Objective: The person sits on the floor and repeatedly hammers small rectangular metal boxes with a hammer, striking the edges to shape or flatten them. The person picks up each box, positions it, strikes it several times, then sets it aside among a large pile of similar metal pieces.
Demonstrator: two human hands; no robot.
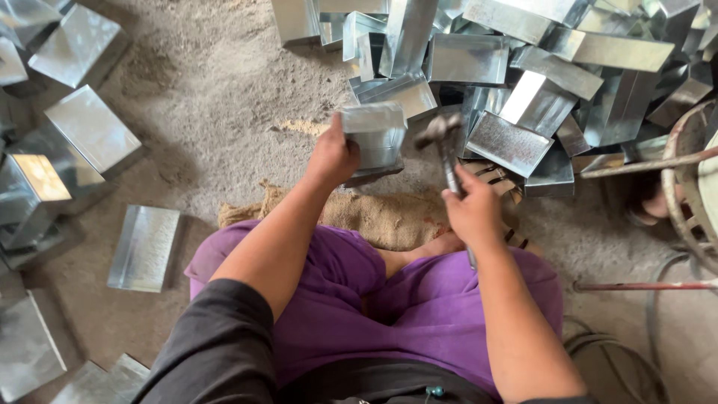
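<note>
My left hand [333, 155] grips a folded sheet-metal box piece [375, 135], held upright just above the ground in front of my knees. My right hand [473, 212] is closed round the handle of a hammer [443, 142]. The blurred hammer head sits right beside the box's right edge. I sit on the ground in purple trousers, with a piece of burlap sacking [374, 217] under my legs.
A big heap of shiny sheet-metal box pieces [538, 82] lies ahead and to the right. More finished metal boxes [90, 131] line the left side, one flat piece [144, 248] near my left knee. A rusty round metal frame [684, 187] and rods stand at the right. The floor is sandy concrete.
</note>
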